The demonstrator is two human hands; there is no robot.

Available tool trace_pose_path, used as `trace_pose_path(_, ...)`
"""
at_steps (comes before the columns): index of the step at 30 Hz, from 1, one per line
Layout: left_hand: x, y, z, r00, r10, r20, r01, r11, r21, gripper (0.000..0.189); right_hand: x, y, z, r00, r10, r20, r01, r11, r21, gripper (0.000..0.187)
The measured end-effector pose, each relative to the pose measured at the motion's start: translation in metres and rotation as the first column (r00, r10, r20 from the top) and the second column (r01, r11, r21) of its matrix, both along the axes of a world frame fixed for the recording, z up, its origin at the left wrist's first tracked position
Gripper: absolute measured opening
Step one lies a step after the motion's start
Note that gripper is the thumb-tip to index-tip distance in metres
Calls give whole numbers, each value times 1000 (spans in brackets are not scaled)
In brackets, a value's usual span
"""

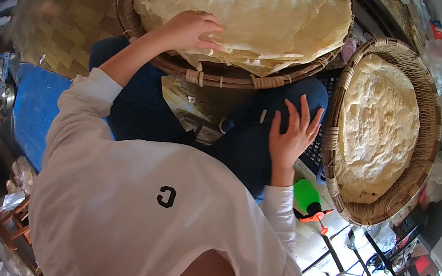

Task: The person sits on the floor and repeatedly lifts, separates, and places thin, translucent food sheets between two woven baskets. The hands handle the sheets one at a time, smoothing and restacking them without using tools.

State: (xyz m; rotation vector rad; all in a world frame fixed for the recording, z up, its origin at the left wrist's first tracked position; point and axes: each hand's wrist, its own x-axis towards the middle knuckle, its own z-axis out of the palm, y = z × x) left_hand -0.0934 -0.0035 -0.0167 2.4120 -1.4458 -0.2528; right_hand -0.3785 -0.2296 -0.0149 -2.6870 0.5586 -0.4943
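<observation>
A wide round wicker basket (209, 78) sits against my knees, holding a stack of large, thin, pale flatbread-like sheets (261, 7). Over the near left part of that stack is my left hand (195, 31), thumb and fingers apart; whether it presses on the top sheet I cannot tell. The lower sheets show ragged edges at the basket's near rim. My right hand (295, 133) is at my right thigh, palm down with fingers spread and nothing in it. A small pale scrap (263, 116) lies on the jeans beside it.
To the right stands a second wicker basket (421, 173) with a bumpy pale sheet (377, 130) inside. A green spray bottle (306, 195) with an orange trigger is below it. A black plastic crate (314, 152) shows between the baskets. Blue board (38, 106) lies at left.
</observation>
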Motion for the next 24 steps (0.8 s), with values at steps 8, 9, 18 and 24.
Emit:
trace_pose_path(8,-26,-41,-21,993,-38,112,60,979,-197,28,1,-7,-4,999,32,7,-32,997,-66,29)
trace_pose_path(9,-29,-47,-23,991,-31,133,56,980,-191,27,4,-5,-4,1000,21,15,-20,998,-64,28)
trace_pose_path(18,-4,-46,8,912,250,-324,-324,925,-200,20,8,-4,-10,1000,-20,12,21,996,-85,23)
trace_pose_path(24,16,-45,-8,861,242,-448,-422,832,-360,26,45,3,9,982,73,176,-67,997,-38,20)
